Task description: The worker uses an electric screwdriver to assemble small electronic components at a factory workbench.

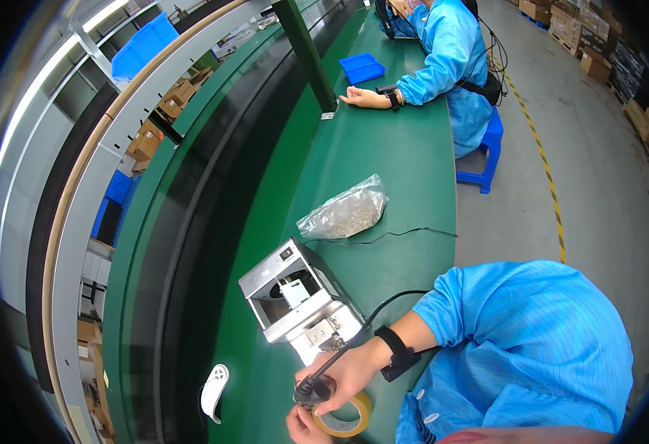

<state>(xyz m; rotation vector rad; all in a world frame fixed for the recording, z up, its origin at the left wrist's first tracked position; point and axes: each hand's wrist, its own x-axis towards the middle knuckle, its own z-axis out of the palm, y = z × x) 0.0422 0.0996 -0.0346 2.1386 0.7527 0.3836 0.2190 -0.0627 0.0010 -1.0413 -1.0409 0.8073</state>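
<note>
At the near end of the bench, the right hand has its fingers curled round the black plug-like end of one cable. The left hand is just below, fingertips close to that end; whether it grips too, one cannot tell. The held end points down and left, its long axis slanting, while the cable climbs away right over the wrist, which wears one black band.

Just right of and below the grip is one roll of yellow tape, partly hidden by fingers. Beyond the grip, one metal box with an open front sits tilted across the view; left of the grip lies one white rounded object. Farther off, one clear bag of small pieces rests on the smooth green bench, near a thin wire.

At the far end are one blue tray and one co-worker on a blue stool. Left of the bench runs a dark belt; right, a grey floor carries a yellow-black line and, farther off, stacked cartons.
</note>
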